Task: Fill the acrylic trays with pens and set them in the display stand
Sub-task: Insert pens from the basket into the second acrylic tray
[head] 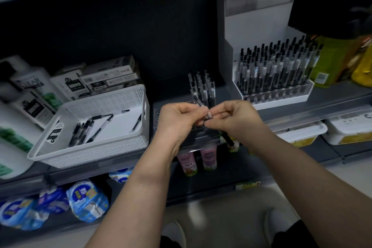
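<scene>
My left hand (179, 119) and my right hand (233, 119) meet over a clear acrylic tray (199, 139) on the shelf edge. Both pinch a black pen (226, 137) that slants down to the right. Several pens (203, 88) stand upright in the tray's back rows. The white display stand (261, 26) at the right holds a full tray of black pens (277, 68). A white perforated basket (96, 127) at the left holds several loose pens (90, 129).
Pen boxes (108, 78) are stacked behind the basket, white bottles (26, 94) at far left. Yellow-green packages (338, 60) stand right of the stand. On the lower shelf are pink tubes (208, 157), blue tissue packs (84, 201) and white tubs (302, 133).
</scene>
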